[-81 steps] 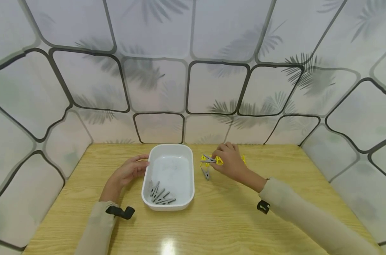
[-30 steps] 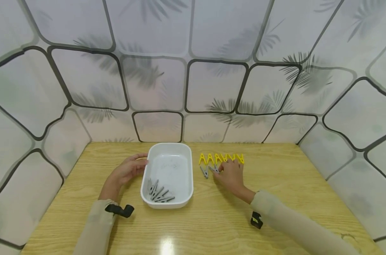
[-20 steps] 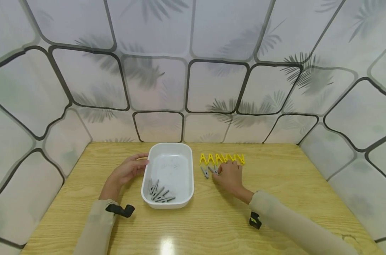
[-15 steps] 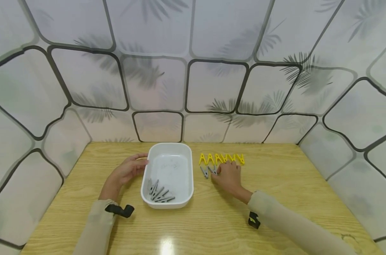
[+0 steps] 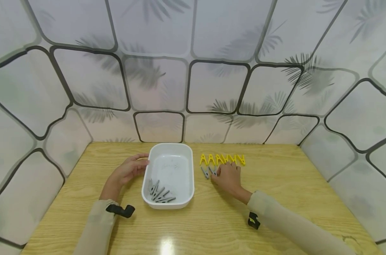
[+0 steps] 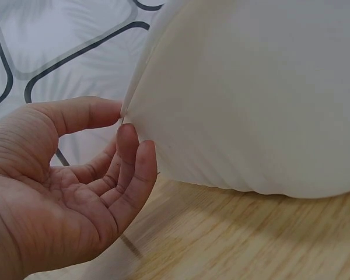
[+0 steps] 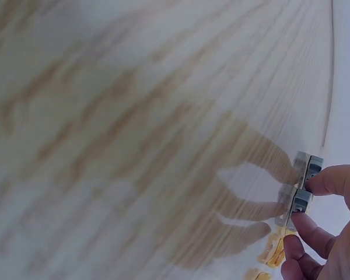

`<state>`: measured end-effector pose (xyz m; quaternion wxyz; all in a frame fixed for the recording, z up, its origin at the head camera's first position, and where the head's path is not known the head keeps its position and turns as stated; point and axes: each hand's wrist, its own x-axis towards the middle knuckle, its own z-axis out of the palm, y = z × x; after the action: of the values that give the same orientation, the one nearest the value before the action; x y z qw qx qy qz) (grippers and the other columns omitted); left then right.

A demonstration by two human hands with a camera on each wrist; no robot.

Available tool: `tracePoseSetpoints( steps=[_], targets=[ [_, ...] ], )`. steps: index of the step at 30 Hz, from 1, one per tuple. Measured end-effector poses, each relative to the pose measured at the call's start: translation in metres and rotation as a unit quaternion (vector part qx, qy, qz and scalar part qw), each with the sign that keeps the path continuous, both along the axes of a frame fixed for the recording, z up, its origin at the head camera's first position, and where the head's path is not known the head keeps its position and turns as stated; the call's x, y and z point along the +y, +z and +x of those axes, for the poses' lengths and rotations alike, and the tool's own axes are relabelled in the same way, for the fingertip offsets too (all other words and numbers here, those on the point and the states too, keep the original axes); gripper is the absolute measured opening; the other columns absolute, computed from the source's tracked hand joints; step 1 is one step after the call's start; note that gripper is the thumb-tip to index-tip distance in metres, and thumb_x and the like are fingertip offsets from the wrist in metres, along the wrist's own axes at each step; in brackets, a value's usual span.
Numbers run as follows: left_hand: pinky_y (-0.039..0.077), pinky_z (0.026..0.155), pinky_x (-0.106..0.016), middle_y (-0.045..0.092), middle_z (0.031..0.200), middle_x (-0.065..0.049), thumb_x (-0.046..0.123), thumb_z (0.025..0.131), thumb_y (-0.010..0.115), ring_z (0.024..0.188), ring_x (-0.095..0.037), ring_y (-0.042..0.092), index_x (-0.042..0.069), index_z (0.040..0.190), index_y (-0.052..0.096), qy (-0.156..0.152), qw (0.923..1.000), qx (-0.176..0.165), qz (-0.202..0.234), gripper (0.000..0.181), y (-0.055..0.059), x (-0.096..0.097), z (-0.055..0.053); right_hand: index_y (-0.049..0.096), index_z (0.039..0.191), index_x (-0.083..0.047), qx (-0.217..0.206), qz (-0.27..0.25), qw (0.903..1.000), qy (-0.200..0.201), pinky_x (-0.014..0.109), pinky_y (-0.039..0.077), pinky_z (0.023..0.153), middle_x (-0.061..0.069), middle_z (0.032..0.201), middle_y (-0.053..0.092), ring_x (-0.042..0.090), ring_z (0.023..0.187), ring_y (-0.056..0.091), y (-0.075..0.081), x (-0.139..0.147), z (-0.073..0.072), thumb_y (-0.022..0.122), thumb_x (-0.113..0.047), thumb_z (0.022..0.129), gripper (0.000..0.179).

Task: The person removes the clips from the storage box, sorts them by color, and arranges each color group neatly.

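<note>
My right hand (image 5: 228,177) pinches a grey clothespin (image 5: 213,171) between thumb and a finger, low at the tabletop. In the right wrist view, that clothespin (image 7: 300,201) lies beside another one. The other grey clothespin (image 5: 205,172) is just to its left. Behind them runs a row of several yellow clothespins (image 5: 211,159), some partly hidden by the right fingers. My left hand (image 5: 129,171) rests its fingertips on the left side of a white tub (image 5: 188,177); in the left wrist view its loosely bent fingers (image 6: 143,169) meet the outer wall. Several grey clothespins (image 5: 159,194) lie inside the tub.
The wooden tabletop (image 5: 212,226) reaches back to patterned wall coverings (image 5: 218,88), which enclose it at the back and both sides. Dark bands (image 5: 119,210) sit on both sleeves.
The grey clothespin in my right hand has come down from over the yellow row to the table and drawn closer to the other grey one. The left hand and tub stay put.
</note>
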<state>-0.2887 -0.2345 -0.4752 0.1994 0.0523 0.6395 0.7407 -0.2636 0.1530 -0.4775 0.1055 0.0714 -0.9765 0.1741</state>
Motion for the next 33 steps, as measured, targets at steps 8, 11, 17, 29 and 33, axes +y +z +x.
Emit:
tracePoseSetpoints(
  steps=[8, 11, 17, 29, 33],
  targets=[
    [0.059, 0.080, -0.025, 0.074, 0.104, 0.007, 0.009, 0.103, 0.058, 0.090, -0.007, 0.072, -0.005, 0.149, 0.037, 0.008, 0.9999, -0.003, -0.005, 0.053, -0.001, 0.000, -0.001, 0.058, 0.064, -0.014, 0.000, -0.005, 1.0000, -0.005, 0.044, 0.032, 0.075, 0.003, 0.074, 0.055, 0.026, 0.076, 0.046, -0.002, -0.001, 0.000, 0.077, -0.030, 0.084, 0.032],
    [0.059, 0.080, -0.024, 0.074, 0.104, 0.007, 0.009, 0.103, 0.058, 0.089, -0.007, 0.072, -0.006, 0.150, 0.034, 0.006, 1.0000, -0.006, -0.002, 0.055, 0.000, 0.000, 0.000, 0.063, 0.071, -0.013, 0.001, -0.001, 1.0000, -0.005, 0.046, 0.034, 0.077, 0.005, 0.079, 0.058, 0.027, 0.079, 0.049, -0.002, 0.000, 0.002, 0.078, -0.031, 0.083, 0.027],
    [0.059, 0.080, -0.024, 0.073, 0.104, 0.007, 0.010, 0.103, 0.058, 0.090, -0.007, 0.071, -0.007, 0.150, 0.033, 0.001, 1.0000, -0.006, -0.002, 0.056, 0.002, 0.001, 0.001, 0.069, 0.083, -0.011, -0.007, -0.002, 1.0000, -0.005, 0.049, 0.036, 0.081, 0.008, 0.089, 0.063, 0.030, 0.086, 0.051, -0.002, 0.003, 0.005, 0.081, -0.037, 0.082, 0.029],
    [0.059, 0.080, -0.024, 0.073, 0.104, 0.008, 0.009, 0.103, 0.057, 0.090, -0.006, 0.071, -0.006, 0.150, 0.035, 0.006, 1.0000, -0.003, -0.006, 0.054, 0.000, 0.001, -0.001, 0.071, 0.105, -0.008, 0.014, -0.021, 0.9997, 0.005, 0.053, 0.037, 0.086, 0.013, 0.104, 0.066, 0.035, 0.099, 0.052, 0.008, 0.008, 0.007, 0.081, -0.038, 0.084, 0.037],
    [0.059, 0.081, -0.024, 0.073, 0.105, 0.008, 0.010, 0.103, 0.058, 0.090, -0.006, 0.071, -0.007, 0.152, 0.033, 0.003, 1.0000, -0.002, -0.007, 0.057, 0.001, 0.001, 0.000, 0.072, 0.107, -0.009, 0.021, -0.048, 0.9984, 0.018, 0.057, 0.038, 0.091, 0.015, 0.108, 0.065, 0.037, 0.103, 0.052, 0.011, 0.006, 0.006, 0.082, -0.034, 0.085, 0.035]
  ],
)
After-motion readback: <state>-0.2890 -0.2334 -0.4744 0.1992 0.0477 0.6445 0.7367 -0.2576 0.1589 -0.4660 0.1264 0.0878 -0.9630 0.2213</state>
